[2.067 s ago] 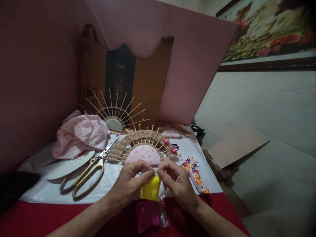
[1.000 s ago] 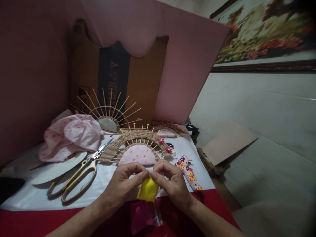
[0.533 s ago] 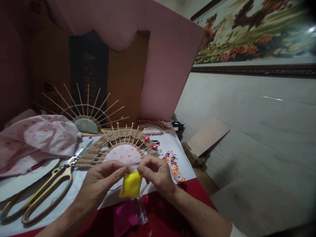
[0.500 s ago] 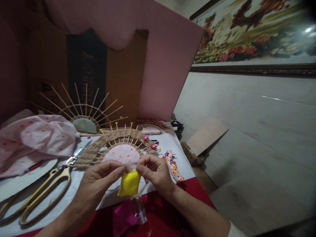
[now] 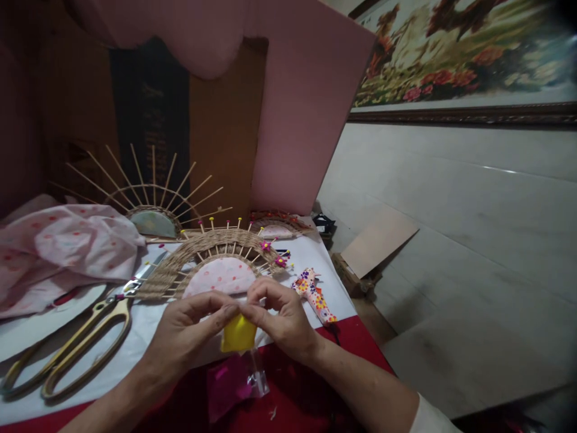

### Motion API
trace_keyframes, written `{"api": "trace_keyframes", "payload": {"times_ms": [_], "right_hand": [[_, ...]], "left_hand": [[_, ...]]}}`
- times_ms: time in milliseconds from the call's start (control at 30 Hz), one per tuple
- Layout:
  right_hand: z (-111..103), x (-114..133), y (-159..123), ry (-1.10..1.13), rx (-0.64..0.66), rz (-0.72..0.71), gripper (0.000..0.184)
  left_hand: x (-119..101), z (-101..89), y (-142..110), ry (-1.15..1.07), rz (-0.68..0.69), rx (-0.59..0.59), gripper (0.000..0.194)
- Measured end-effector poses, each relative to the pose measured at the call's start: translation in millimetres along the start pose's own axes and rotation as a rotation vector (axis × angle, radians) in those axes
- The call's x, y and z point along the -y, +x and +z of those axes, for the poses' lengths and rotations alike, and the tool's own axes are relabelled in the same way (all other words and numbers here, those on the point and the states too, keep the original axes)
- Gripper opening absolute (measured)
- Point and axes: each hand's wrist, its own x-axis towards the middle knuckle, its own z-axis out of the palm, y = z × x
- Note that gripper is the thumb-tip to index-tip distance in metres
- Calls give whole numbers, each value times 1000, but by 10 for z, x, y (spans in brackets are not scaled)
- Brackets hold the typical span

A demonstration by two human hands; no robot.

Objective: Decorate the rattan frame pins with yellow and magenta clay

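Pink boards (image 5: 302, 132) and brown cardboard (image 5: 228, 138) stand at the back of our table, which has a white cover (image 5: 336, 294) and red cloth (image 5: 354, 340) near us. We have a little yellow packet (image 5: 238, 335) held up between our hands, close to the red part. Our left hand (image 5: 193, 322) pinches its top edge with thumb and finger, and our right hand (image 5: 282, 319) pinches right next to it. Just below it we see a clear bag (image 5: 229, 382) with something bright pink inside. Past our fingers sits a woven straw fan (image 5: 171, 270) with a spotted half-circle (image 5: 219, 278) and colored tips. Big gold-handled scissors (image 5: 97, 325) are on our left, by bunched spotted cloth (image 5: 85, 234). On our right is a flowery stuffed shape (image 5: 313, 297).
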Motion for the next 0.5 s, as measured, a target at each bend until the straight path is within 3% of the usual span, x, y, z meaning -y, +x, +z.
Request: {"api": "trace_keyframes", "payload": {"times_ms": [167,500], "right_hand": [[-30,-7,-17,-12,-67,-43,16],[-100,6,17,85,-10,127,24]], "left_hand": [[-22,20,-18,-105,-15,-13,13],[22,-6,18,-258,8,-80,10]]}}
